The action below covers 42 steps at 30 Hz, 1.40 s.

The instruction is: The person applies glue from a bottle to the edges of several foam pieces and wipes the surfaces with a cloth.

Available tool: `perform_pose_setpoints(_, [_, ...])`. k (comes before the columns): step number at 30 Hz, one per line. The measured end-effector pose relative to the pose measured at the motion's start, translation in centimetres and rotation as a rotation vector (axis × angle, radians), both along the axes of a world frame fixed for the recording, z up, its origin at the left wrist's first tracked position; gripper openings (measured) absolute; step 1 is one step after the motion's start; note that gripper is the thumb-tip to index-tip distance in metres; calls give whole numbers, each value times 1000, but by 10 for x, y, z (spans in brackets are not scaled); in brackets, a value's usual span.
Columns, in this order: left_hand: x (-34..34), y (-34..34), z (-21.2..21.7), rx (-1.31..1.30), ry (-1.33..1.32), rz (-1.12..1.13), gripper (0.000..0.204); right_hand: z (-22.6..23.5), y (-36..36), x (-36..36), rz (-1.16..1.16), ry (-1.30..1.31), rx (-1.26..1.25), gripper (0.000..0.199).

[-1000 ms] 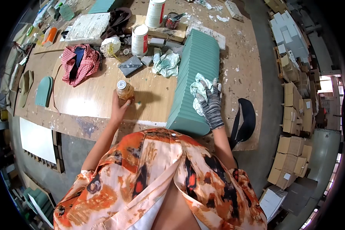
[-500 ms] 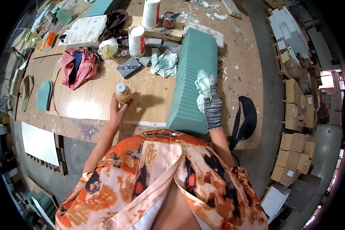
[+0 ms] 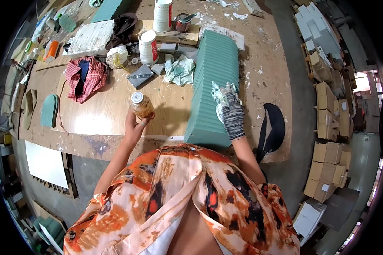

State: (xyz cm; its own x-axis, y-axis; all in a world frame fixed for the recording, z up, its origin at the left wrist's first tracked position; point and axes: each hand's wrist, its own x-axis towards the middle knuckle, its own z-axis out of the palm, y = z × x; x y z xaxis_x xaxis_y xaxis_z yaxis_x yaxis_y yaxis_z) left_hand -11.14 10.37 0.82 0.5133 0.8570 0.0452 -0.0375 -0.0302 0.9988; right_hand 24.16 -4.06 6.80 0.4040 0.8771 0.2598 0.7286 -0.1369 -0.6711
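Note:
My bare left hand (image 3: 136, 124) is wrapped round a small clear bottle (image 3: 143, 108) with a white cap and brownish stains or contents. It holds the bottle above the wooden board, left of a long green ribbed block (image 3: 210, 63). My right hand (image 3: 233, 117), in a grey striped knit glove, presses a crumpled pale rag (image 3: 219, 98) against the block's right side. Part of the rag is hidden under the fingers. Another crumpled whitish-green cloth (image 3: 181, 70) lies left of the block, beside a dark grey rectangular block (image 3: 141, 76).
Two white cans (image 3: 148, 47) and a dark paint pot (image 3: 183, 23) stand at the back. A red checked cloth (image 3: 86, 78) and a green rounded piece (image 3: 50, 110) lie to the left. A black pouch (image 3: 274, 129) rests near the table's right edge; cardboard boxes (image 3: 327, 165) are stacked beyond.
My right hand and the rag have shifted slightly left over the ribbed block, and the rag looks more spread. The bottle in my left hand has moved a little right and tilted more.

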Motion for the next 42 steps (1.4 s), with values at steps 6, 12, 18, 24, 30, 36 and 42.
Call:
perform_pose_setpoints(6, [15, 2, 26, 57, -3, -79, 58, 8, 2, 47, 272, 1628, 613, 37])
perform_pose_setpoints(12, [8, 0, 34, 20, -11, -98, 60, 91, 22, -2, -215, 1728, 490, 43])
perform_pose_setpoints(18, [9, -1, 32, -9, -30, -97, 59, 38, 11, 47, 378, 1890, 491, 43])
perform_pose_setpoints(24, [7, -4, 33, -96, -38, -88, 52, -9, -22, 13, -177, 463, 10, 42])
perform_pose_setpoints(30, [5, -5, 40, -31, 12, -91, 49, 2, -17, -8, -390, -114, -100, 39])
perform_pose_setpoints(36, [7, -5, 35, -40, 25, -106, 50, -17, -21, 6, -160, 458, 99, 36])
perform_pose_setpoints(42, [11, -5, 32, -70, -15, -147, 51, 5, -12, -14, -59, 937, 176, 36])
